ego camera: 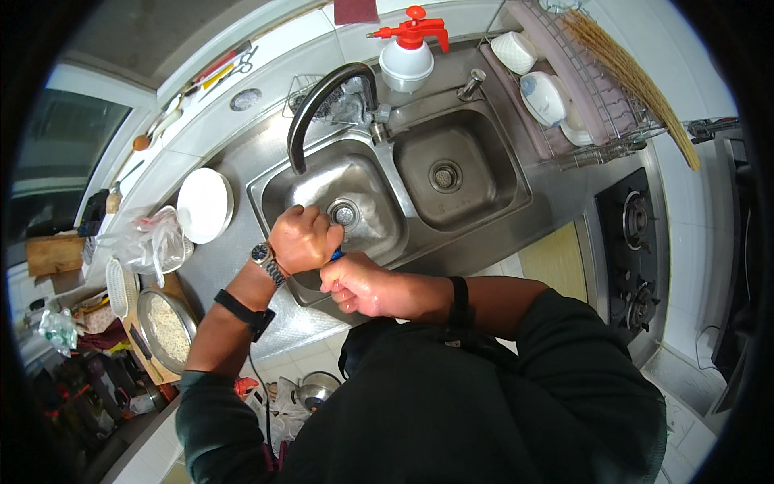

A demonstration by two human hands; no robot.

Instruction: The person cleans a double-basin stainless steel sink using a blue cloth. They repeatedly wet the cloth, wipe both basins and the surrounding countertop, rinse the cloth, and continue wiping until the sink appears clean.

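Note:
Over the near edge of the left sink basin (387,206), my left hand (305,237) and my right hand (357,283) are closed in fists, one against the other. Between them shows a small bit of a blue item (336,254); the fingers hide the rest, so its kind cannot be told. Wet shine covers the skin of both hands. A metal wristwatch (261,253) is on my left wrist. The black curved faucet (296,133) arches above the same basin, and no water stream is visible.
The right basin (417,175) adjoins. White plates (202,206) stand left, near a metal bowl of pale food (166,330) and a knife (145,351) on a board. Behind is a red-and-white spray bottle (406,63). Right are a dish rack (580,91) with bowls and a gas stove (629,242).

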